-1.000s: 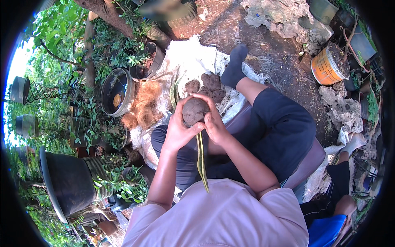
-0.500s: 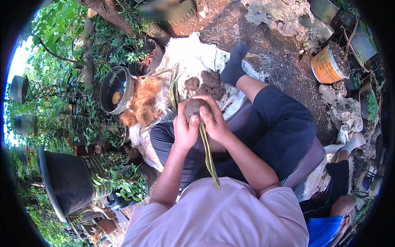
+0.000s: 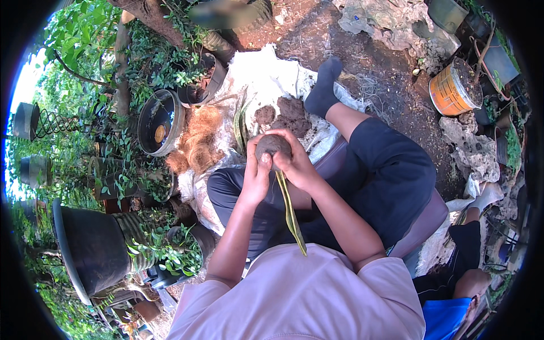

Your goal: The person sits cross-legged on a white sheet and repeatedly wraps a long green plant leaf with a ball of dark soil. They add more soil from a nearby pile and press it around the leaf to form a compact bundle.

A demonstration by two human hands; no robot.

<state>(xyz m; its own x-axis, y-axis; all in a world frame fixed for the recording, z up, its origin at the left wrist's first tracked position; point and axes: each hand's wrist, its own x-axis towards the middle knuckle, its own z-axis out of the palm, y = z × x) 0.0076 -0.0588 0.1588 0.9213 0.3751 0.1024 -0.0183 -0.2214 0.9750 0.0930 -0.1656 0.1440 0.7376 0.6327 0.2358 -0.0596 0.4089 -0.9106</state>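
Both of my hands are wrapped round a brown ball of soil (image 3: pixel 274 145) above my lap. My left hand (image 3: pixel 256 173) grips its left side, thumb pressed on the near face. From the right, my right hand (image 3: pixel 298 164) closes on it, its thumb also against the ball. A long green leaf with yellow edges (image 3: pixel 290 212) hangs from the ball down toward my shirt; its upper end is hidden by my hands. Beyond my hands, a smaller soil lump (image 3: pixel 264 115) and a larger heap of dark soil (image 3: pixel 292 117) lie on a white sack (image 3: pixel 266 71).
Reddish-brown fibre (image 3: pixel 198 139) lies left of the sack, beside a round basin (image 3: pixel 161 123). More striped leaves (image 3: pixel 240 127) rest on the sack. A large black pot (image 3: pixel 93 249) stands at left, an orange-and-white bucket (image 3: pixel 453 88) at right. Another person's leg (image 3: pixel 467 249) shows at lower right.
My thumbs have shifted on the soil ball, the right one moving inward. The ball has turned slightly, and the leaf's hanging tip has swung a little to the right.
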